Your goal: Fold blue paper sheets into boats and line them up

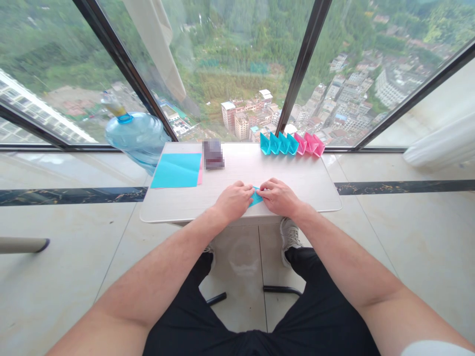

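Note:
Between my hands, close to the table's front edge, lies a small folded piece of blue paper (255, 198). My left hand (236, 199) has its fingers closed on the paper's left side. From the other side my right hand (276, 196) pinches the paper's right part, with thumb and fingertips together. Both hands cover much of the paper, so its full folded shape is hidden. At the table's back right stand several folded blue paper shapes (278, 144) and, beside them, several pink ones (309, 144) in one zigzag row.
Blue paper sheets (176, 170) lie at the table's left, with a pink sheet (200, 176) showing underneath. A blurred dark object (213, 154) sits at the back of the white table (237, 173). A large water bottle (135, 136) stands behind the left corner, by the windows.

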The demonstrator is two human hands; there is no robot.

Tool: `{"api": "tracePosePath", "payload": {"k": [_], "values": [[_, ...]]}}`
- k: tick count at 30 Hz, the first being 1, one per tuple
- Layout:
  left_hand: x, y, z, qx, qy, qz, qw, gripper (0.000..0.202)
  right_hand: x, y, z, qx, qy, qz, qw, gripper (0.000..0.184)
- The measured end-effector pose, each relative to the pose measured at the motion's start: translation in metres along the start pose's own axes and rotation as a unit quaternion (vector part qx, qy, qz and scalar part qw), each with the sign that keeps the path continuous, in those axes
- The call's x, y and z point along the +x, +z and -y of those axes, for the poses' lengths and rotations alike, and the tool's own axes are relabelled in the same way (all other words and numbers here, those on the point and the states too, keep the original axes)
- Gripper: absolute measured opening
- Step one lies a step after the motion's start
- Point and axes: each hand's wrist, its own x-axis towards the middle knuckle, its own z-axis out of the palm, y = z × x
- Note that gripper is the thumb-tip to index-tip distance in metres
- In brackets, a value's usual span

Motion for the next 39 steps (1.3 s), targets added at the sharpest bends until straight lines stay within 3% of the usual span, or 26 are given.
{"api": "tracePosePath", "payload": {"k": [13,39], "values": [[-0.006,0.009,-0.013,0.026,-0.027,0.003,0.999,0.031,0.001,-0.001,0.002,-0.028,0.009,0.016,0.999,0.028],[-0.008,0.012,-0.013,0.032,-0.06,-0.033,0.997,0.028,-0.01,-0.013,0.009,-0.05,0.047,0.02,0.997,0.02]]}}
